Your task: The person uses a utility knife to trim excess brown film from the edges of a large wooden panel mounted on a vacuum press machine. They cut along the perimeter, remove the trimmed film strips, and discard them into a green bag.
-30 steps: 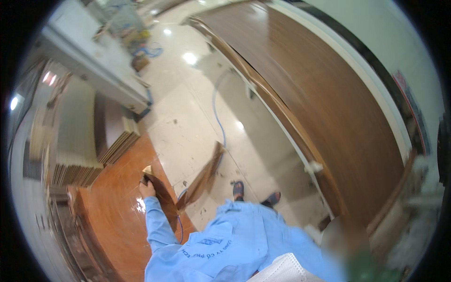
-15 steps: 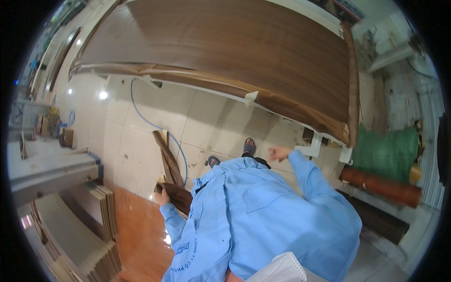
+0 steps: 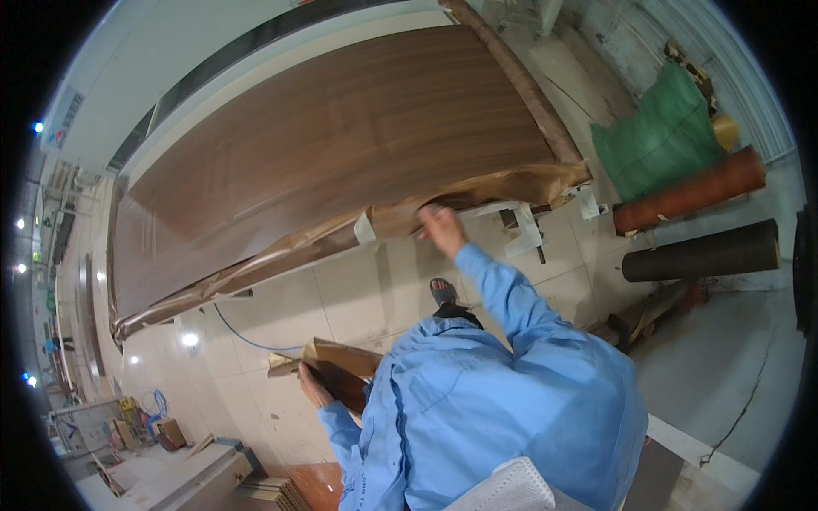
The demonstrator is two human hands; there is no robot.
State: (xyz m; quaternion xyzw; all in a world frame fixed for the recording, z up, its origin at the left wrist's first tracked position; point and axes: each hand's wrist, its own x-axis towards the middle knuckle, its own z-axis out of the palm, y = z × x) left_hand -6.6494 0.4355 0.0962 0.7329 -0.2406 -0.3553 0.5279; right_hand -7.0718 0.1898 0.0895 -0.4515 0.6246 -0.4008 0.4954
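A: What does the worktop carry?
B: A broad brown sheet; its overhanging edge looks thin, light and easy to tear, best pinched flat
A: And the strip, low on the left?
B: Soft and floppy, probably; the left grip is closed on it
A: The right grip?
B: At the sheet's near edge, too blurred to tell whether it pinches

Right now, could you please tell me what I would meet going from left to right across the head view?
Brown box, left hand, white tab, right hand, white bracket, green sack.
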